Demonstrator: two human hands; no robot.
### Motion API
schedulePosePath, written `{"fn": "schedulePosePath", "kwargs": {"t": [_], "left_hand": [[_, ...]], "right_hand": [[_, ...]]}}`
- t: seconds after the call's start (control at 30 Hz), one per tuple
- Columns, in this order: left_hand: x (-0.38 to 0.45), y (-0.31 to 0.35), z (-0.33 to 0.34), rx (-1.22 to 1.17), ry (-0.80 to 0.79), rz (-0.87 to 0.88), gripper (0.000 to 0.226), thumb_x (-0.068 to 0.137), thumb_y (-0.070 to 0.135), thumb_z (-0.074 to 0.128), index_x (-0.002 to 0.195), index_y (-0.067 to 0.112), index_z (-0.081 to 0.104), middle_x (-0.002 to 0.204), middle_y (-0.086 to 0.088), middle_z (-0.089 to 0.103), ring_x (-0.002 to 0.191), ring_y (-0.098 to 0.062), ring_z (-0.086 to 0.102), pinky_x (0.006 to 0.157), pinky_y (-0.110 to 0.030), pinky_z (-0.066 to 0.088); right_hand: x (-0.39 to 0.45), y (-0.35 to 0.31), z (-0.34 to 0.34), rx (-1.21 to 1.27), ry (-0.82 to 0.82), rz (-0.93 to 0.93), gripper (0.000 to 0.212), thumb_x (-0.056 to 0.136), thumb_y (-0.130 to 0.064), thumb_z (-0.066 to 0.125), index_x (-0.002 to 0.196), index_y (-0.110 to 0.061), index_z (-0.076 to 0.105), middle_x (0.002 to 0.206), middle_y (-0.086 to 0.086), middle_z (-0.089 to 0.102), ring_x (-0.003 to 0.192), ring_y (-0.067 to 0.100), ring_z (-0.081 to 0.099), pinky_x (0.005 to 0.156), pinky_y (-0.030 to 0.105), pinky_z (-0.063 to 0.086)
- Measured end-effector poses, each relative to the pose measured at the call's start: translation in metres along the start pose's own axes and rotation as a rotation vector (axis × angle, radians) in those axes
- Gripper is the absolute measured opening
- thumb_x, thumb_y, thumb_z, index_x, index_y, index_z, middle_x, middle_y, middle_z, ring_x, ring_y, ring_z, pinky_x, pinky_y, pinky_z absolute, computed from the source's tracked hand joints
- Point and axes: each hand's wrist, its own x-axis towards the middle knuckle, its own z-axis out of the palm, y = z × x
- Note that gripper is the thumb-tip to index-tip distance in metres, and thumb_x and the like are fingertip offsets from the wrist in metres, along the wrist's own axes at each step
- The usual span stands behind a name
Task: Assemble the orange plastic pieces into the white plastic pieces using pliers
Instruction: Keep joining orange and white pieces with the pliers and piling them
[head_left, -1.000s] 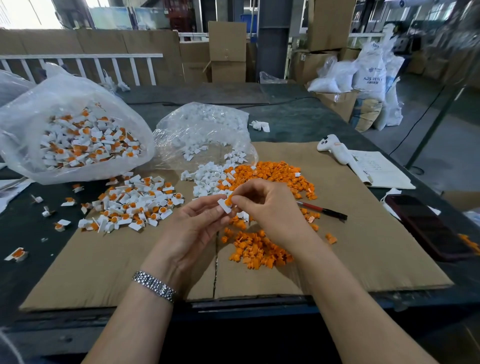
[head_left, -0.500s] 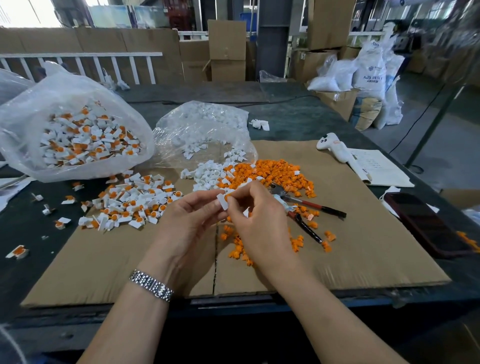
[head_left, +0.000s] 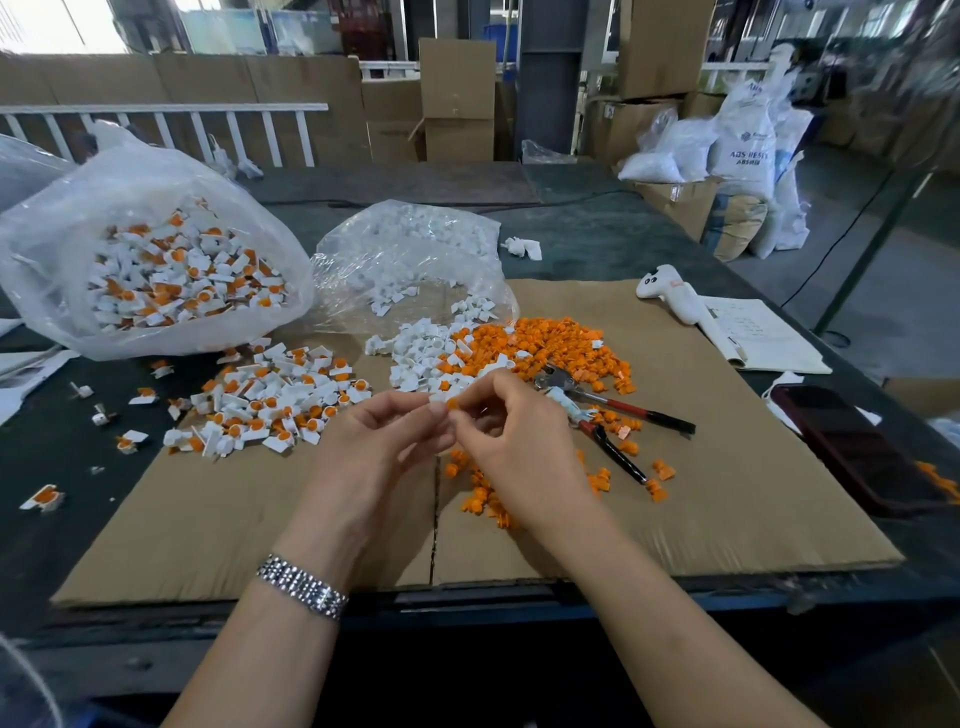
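Left hand: the left hand (head_left: 387, 436) pinches a white piece (head_left: 438, 397) between thumb and fingertips, raised above the cardboard (head_left: 727, 493).
Right hand: the right hand (head_left: 511, 431) pinches an orange piece (head_left: 452, 403) at its fingertips, touching the white piece. How far the orange piece has entered cannot be told; the fingers cover the joint.
Step in hand: judged to be hand-seating one orange piece into one white piece before any squeeze with the tool.
Pliers: the pliers (head_left: 597, 410) lie on the cardboard just right of the right hand, red and black handles spread apart, head among the orange heap. Neither hand touches them.
Loose stock: orange heap (head_left: 561, 348) and white heap (head_left: 421, 358) lie beyond the hands, touching one another; some orange pieces are scattered under the right wrist.
Finished stock: joined pieces (head_left: 270, 400) lie left of the hands; more fill the large bag (head_left: 156, 260). A second bag (head_left: 410, 260) holds white pieces only.
Advice, alignment: keep the white piece steady in the left pinch and bring the orange piece in square, not tilted, so it starts true.
Advice, pressing: start it by finger only; finish with the pliers, jaws flat on both faces, light pressure.
Risk: a skewed start may jam or mark the plastic; small parts may slip from the pinch into the loose heaps.
Other items: phone (head_left: 857, 447) and booklet (head_left: 763, 332) at right, well apart from the work.
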Motion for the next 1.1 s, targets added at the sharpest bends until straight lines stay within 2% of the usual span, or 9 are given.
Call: {"fn": "schedulePosePath", "kwargs": {"t": [0.07,0.13,0.27,0.57,0.7,0.9,1.1], "left_hand": [[-0.001,0.004,0.000,-0.020,0.000,-0.037,0.007,0.069,0.014,0.082,0.075,0.011,0.081,0.083,-0.015,0.077,0.077,-0.022,0.077,0.069,-0.024,0.061],[-0.003,0.007,-0.001,-0.019,-0.020,-0.073,0.009,0.069,0.014,0.082,0.076,0.010,0.081,0.086,-0.017,0.077,0.077,-0.023,0.077,0.066,-0.024,0.061],[-0.004,0.010,0.002,-0.044,-0.013,-0.115,0.012,0.069,0.013,0.082,0.079,0.006,0.081,0.089,-0.019,0.077,0.077,-0.023,0.077,0.065,-0.023,0.062],[-0.005,0.011,0.004,-0.064,0.032,-0.086,0.017,0.063,0.011,0.086,0.078,0.005,0.083,0.088,-0.016,0.078,0.079,-0.021,0.078,0.069,-0.022,0.061],[-0.005,0.015,0.002,-0.019,0.029,-0.075,0.025,0.054,0.013,0.089,0.076,0.004,0.082,0.089,-0.019,0.078,0.082,-0.025,0.078,0.072,-0.024,0.062],[-0.002,0.016,0.001,0.019,0.028,-0.103,0.017,0.058,0.006,0.087,0.073,0.002,0.081,0.087,-0.018,0.078,0.079,-0.026,0.078,0.070,-0.024,0.062],[-0.001,0.015,0.001,0.022,0.041,-0.114,0.024,0.054,0.009,0.089,0.075,0.002,0.081,0.091,-0.020,0.078,0.083,-0.027,0.079,0.070,-0.023,0.062]], "right_hand": [[0.000,-0.001,-0.007,0.054,-0.092,-0.024,0.018,0.093,-0.019,0.070,0.108,-0.027,0.065,0.083,-0.011,0.065,0.076,0.003,0.063,0.072,0.028,0.058],[-0.001,-0.001,-0.015,0.074,-0.143,-0.052,0.024,0.093,-0.016,0.070,0.113,-0.030,0.068,0.086,-0.010,0.067,0.080,0.003,0.065,0.077,0.026,0.058],[0.000,-0.002,-0.022,0.051,-0.133,-0.121,0.018,0.092,-0.014,0.071,0.105,-0.027,0.072,0.087,-0.009,0.069,0.083,0.005,0.067,0.081,0.026,0.057],[-0.002,0.002,-0.018,0.061,-0.064,-0.173,0.018,0.089,-0.015,0.075,0.107,-0.019,0.071,0.086,-0.011,0.069,0.083,0.003,0.067,0.079,0.021,0.056],[-0.001,0.002,-0.020,0.046,-0.072,-0.195,0.020,0.090,-0.016,0.074,0.109,-0.019,0.071,0.089,-0.011,0.069,0.084,0.004,0.067,0.080,0.023,0.057],[-0.002,0.002,-0.020,-0.019,-0.085,-0.251,0.017,0.091,-0.016,0.073,0.108,-0.019,0.072,0.092,-0.015,0.065,0.087,0.002,0.064,0.082,0.020,0.054],[0.000,0.005,-0.023,0.041,-0.134,-0.201,0.019,0.090,-0.018,0.074,0.108,-0.023,0.070,0.090,-0.012,0.069,0.085,0.004,0.067,0.082,0.023,0.057]]}}
